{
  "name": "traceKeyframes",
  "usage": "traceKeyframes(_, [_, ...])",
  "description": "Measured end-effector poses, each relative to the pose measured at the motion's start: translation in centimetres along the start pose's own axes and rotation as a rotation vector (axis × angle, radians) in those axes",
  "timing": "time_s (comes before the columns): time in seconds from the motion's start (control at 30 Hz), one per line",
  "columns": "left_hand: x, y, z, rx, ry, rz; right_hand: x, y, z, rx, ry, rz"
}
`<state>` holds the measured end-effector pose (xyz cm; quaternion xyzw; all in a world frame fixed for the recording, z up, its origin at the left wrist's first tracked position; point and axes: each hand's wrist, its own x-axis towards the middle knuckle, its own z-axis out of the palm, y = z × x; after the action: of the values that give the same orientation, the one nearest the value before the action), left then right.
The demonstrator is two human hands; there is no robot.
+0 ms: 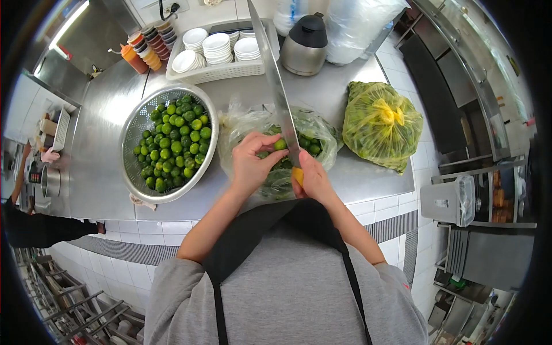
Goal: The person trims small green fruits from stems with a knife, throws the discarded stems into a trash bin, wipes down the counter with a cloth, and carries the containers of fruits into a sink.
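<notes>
Between the fingertips of my left hand (251, 158) is a small green lime (280, 144). My right hand (313, 177) grips the yellow handle of a long knife (277, 80), its blade pointing up and away from me, close beside the lime. Under both hands lies an open clear plastic bag (326, 133) with more green limes inside, partly hidden by my hands. To the left, a perforated metal colander (130, 118) holds many whole limes (175, 138).
A tied bag of green produce (382, 129) sits at the right of the steel counter (95, 167). Behind are a white basket (230, 71) of small bowls, a thermal jug (306, 49) and sauce bottles (133, 57). A person in dark clothing (43, 229) stands far left.
</notes>
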<state>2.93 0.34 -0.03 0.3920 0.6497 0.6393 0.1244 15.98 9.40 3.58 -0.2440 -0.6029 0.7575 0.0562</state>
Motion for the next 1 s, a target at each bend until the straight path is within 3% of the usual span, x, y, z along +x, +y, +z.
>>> traceKeyframes(0.27, [-0.2, 1.6, -1.6, 0.349, 0.140, 0.338, 1.2, -0.2, 0.9, 0.181, -0.055, 0.027])
traceKeyframes(0.4, [3.0, 3.9, -6.9, 0.991, 0.389, 0.411, 0.8, -0.4, -1.2, 0.007, 0.063, -0.037])
traceKeyframes(0.5, [3.4, 3.0, -6.4, 0.854, 0.187, 0.398, 0.3, -0.6, -3.5, 0.080, 0.220, -0.031])
traceKeyframes(0.57, [3.1, 1.3, -3.2, 0.446, -0.130, 0.211, 0.0, -0.7, -4.2, 0.169, 0.311, -0.007])
traceKeyframes(0.63, [3.1, -1.2, 0.6, 0.378, -0.303, 0.127, -0.3, -0.4, -4.5, 0.217, 0.323, 0.003])
traceKeyframes(0.83, [3.9, -4.5, 6.0, 0.759, -0.383, -0.014, -1.4, 0.6, -4.5, 0.185, 0.337, -0.021])
traceKeyframes(0.93, [4.4, -4.7, 5.3, 0.566, -0.450, -0.161, -1.7, 0.6, -4.4, 0.130, 0.295, -0.028])
traceKeyframes(1.0, [4.4, -4.1, 4.0, 0.086, -0.480, -0.479, -1.7, 0.8, -4.3, 0.126, 0.272, -0.010])
